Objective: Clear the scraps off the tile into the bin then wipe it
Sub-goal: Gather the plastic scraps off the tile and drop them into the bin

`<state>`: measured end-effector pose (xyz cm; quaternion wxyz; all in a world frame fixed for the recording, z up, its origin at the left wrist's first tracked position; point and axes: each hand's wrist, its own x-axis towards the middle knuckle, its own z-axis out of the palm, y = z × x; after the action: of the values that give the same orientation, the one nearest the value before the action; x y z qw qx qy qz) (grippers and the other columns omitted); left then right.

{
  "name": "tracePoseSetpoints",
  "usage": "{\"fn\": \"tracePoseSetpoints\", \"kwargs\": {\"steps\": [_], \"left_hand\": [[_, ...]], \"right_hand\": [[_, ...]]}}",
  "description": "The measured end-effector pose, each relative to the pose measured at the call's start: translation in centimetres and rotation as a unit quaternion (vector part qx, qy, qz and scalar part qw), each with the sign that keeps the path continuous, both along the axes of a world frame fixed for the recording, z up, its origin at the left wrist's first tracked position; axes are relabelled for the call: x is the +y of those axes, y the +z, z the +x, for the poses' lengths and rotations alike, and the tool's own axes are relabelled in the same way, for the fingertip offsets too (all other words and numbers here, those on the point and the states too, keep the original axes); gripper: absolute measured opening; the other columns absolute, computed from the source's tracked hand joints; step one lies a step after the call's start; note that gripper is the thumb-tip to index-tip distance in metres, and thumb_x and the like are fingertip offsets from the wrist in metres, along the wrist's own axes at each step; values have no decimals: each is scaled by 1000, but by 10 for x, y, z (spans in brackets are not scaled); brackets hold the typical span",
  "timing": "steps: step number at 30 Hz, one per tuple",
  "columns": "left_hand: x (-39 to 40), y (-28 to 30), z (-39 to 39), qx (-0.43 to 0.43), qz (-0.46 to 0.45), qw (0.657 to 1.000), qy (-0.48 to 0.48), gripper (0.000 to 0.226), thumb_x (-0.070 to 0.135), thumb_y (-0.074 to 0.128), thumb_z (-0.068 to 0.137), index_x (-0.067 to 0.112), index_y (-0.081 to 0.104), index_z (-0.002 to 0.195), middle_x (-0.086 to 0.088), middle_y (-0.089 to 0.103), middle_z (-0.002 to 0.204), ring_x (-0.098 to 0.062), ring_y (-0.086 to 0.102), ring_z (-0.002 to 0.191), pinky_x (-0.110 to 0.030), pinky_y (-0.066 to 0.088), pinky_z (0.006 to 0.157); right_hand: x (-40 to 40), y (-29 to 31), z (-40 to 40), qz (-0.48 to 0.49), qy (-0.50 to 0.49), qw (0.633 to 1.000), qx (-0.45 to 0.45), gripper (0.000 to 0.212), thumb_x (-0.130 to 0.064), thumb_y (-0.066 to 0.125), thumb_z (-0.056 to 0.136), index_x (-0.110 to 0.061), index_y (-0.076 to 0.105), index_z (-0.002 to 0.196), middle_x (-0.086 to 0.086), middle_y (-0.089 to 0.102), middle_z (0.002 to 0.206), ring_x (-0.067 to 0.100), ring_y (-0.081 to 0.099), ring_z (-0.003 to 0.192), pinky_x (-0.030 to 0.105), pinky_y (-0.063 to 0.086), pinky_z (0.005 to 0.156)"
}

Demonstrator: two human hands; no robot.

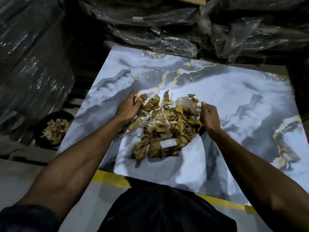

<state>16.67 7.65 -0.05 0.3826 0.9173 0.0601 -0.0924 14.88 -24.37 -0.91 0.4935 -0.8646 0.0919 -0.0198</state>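
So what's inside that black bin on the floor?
The bin left of the tile holds brown cardboard and tape scraps like the pile on it. Whatever lies beneath them is covered.

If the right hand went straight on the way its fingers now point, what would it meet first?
Probably the heap of scraps: the right hand curls in at its right edge, fingers aimed toward the left hand. Contact itself is unclear.

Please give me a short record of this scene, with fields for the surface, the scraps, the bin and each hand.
surface: marble-pattern tile
scraps: pile of brown cardboard and plastic scraps at tile centre
bin: black bin left of the tile, already holding some scraps
left hand: on left edge of pile, fingers in scraps
right hand: at right edge of pile, fingers curled
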Motion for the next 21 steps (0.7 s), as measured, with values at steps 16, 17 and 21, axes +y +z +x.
{"fn": "tracePoseSetpoints", "kwargs": {"steps": [16,17,21], "left_hand": [[-79,-29,-8,-88,-131,986,60,71,58,31,89,14,43,144,-6,34,154,-17,25,145,-25,17,117],[-86,-30,-6,-90,-137,985,60,76,62,29,87,14,44,144,-6,35,154,-16,25,145,-26,18,118],[-105,-34,3,-99,-161,980,61,79,66,26,85,17,42,145,-7,36,154,-17,27,144,-32,20,119]], "right_hand": [[40,-13,10,65,21,998,-2,57,-49,37,98,-21,36,148,1,33,156,16,29,143,44,24,120],[44,-12,12,63,24,998,-5,57,-50,38,98,-22,37,148,2,34,156,17,30,143,45,24,119],[59,-12,20,76,14,997,-9,67,-63,37,91,-23,43,144,3,38,153,20,34,141,48,28,117]]}}
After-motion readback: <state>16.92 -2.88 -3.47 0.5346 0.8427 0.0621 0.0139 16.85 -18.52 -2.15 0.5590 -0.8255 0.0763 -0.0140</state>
